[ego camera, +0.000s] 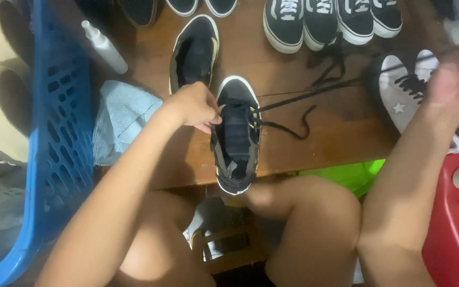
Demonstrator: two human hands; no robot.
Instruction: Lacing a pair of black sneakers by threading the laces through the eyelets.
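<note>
Left hand (pixel 195 106) on black sneaker (pixel 236 135), right hand (pixel 455 79) with taut lace (pixel 314 90)

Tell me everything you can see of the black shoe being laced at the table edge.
The black shoe is a low sneaker with a white sole rim and yellowish side trim, seemingly canvas. It lies sole down on the wooden table, toe pointing away, heel overhanging the near edge. Its tongue is exposed and partly laced. The left hand grips its left eyelet side; a black lace runs taut from it to the raised, blurred right hand.
</note>
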